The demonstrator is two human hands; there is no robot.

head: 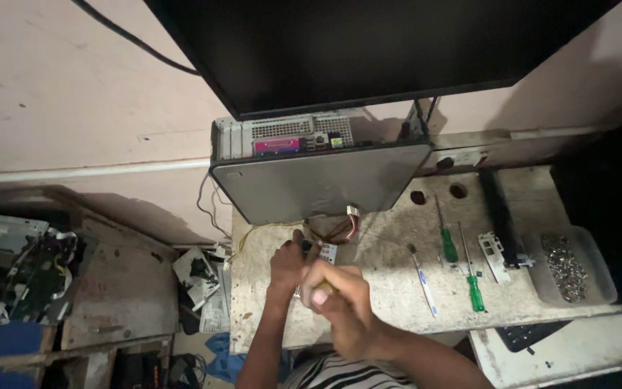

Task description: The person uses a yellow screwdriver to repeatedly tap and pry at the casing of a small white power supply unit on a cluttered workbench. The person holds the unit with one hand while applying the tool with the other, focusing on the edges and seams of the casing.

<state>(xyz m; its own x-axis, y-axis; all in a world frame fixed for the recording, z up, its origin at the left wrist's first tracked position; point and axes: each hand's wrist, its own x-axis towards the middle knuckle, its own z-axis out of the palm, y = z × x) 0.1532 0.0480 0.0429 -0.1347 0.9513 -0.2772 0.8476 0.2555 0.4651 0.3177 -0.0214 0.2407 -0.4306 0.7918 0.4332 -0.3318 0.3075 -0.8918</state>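
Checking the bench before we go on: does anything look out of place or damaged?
Yes. The grey desktop computer case lies tilted, overhanging the worn white bench, with loose red and yellow wires spilling from under it.

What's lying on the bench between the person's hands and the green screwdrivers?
A toothbrush lies there, between the right hand and the green screwdrivers, in the head view.

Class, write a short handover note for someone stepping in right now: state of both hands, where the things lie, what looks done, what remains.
Left hand steadies a small part on the workbench. Right hand is closed on a yellowish tool handle, over that part. Two green screwdrivers and a toothbrush lie to the right, a tray of screws beyond. The computer case stands behind, wires hanging out. Work on the part looks unfinished.
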